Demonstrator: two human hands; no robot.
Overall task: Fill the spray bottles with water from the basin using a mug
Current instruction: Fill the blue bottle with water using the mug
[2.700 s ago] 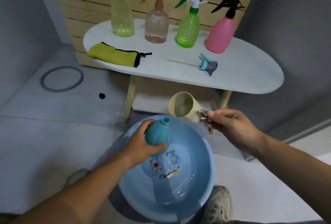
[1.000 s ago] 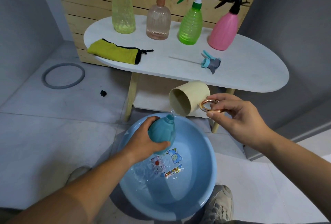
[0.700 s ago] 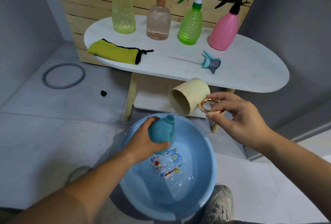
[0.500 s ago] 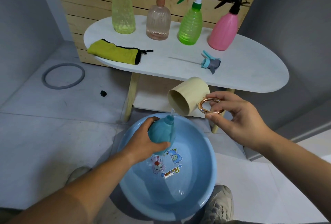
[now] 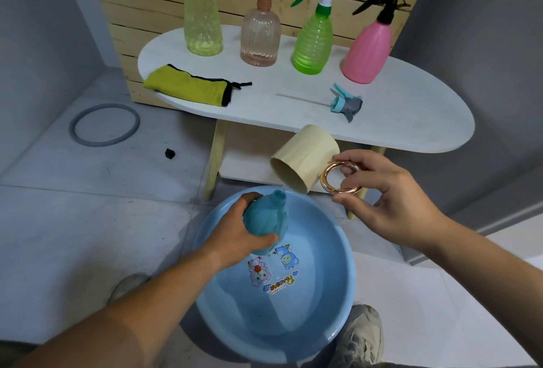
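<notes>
One pour underway mid-frame: right hand (image 5: 390, 206) pinching the tipped mug (image 5: 304, 159) by its ring handle, left hand (image 5: 235, 235) wrapped around the teal bottle (image 5: 266, 216); next, likely another scoop from the basin (image 5: 338, 294).

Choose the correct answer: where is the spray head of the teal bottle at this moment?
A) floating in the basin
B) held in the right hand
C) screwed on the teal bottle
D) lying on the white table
D: the loose spray head lies on the white table, while the teal bottle in the left hand has an open neck.
</notes>
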